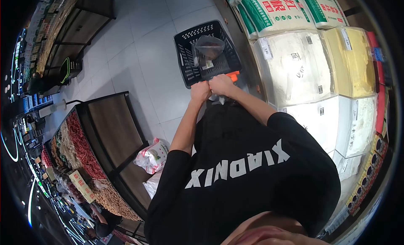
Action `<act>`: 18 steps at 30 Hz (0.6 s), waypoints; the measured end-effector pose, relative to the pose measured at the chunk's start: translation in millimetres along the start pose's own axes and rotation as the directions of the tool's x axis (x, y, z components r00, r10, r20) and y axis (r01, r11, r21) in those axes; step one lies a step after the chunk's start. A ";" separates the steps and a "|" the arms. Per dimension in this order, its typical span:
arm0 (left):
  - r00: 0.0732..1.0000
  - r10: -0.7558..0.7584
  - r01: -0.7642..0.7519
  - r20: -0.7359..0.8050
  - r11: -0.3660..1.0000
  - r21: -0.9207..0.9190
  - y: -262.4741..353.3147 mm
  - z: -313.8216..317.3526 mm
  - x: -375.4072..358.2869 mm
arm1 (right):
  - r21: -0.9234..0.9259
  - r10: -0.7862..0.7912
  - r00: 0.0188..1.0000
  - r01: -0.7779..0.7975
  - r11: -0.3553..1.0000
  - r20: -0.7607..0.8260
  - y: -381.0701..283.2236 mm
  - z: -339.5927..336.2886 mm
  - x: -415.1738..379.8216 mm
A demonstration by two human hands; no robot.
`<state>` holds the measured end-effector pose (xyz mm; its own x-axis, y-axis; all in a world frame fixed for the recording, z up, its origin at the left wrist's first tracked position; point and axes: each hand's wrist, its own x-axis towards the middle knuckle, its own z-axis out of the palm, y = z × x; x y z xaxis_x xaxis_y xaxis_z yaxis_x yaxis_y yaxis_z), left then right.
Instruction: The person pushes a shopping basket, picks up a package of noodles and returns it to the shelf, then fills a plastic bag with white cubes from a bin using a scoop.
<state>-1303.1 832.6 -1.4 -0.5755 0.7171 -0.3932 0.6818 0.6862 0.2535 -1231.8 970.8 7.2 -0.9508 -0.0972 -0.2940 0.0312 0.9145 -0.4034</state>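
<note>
Our left fingers (200,87) and right fingers (220,82) are curled closed — their exact grip hidden — at the near end of the basket (229,59). Looks stiff, lightly loaded; we'd hold its orange handle (234,76).

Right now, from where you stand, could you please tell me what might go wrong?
The basket sits close to the display of powder bins on the right, so a swing that way could knock it. The clear plastic bag seems to lie loose inside and might slide. The left hand and right hand are side by side at the near end, so the far end might be harder to steer.
</note>
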 end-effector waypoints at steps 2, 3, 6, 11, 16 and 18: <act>1.000 -0.006 0.006 -0.004 1.000 0.010 -5.6 -9.0 16.1 | -0.001 -0.006 1.000 0.006 1.000 -0.007 6.7 -10.7 15.3; 1.000 -0.008 0.008 -0.004 1.000 0.013 -7.2 -13.9 23.2 | -0.002 -0.004 1.000 0.004 1.000 -0.008 9.9 -15.5 22.3; 1.000 -0.003 0.002 0.023 1.000 0.030 -15.9 -31.9 45.8 | -0.004 0.006 1.000 -0.006 1.000 -0.012 18.4 -32.5 44.7; 0.998 0.022 -0.023 0.052 1.000 0.015 -30.2 -59.0 85.5 | -0.003 0.050 0.998 -0.050 0.999 -0.023 34.0 -51.0 83.6; 0.995 0.092 -0.091 0.048 0.996 -0.017 -48.7 -93.2 130.8 | -0.025 0.091 0.996 -0.091 0.996 -0.017 53.4 -77.2 128.2; 0.993 0.116 -0.115 0.029 0.993 -0.036 -57.0 -103.1 150.3 | -0.054 0.098 0.995 -0.098 0.994 -0.016 62.9 -83.4 146.9</act>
<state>-1474.9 913.9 16.2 -0.4794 0.7879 -0.3866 0.7267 0.6033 0.3284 -1395.2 1046.8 10.9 -0.9479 -0.0013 -0.3184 0.1080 0.9395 -0.3252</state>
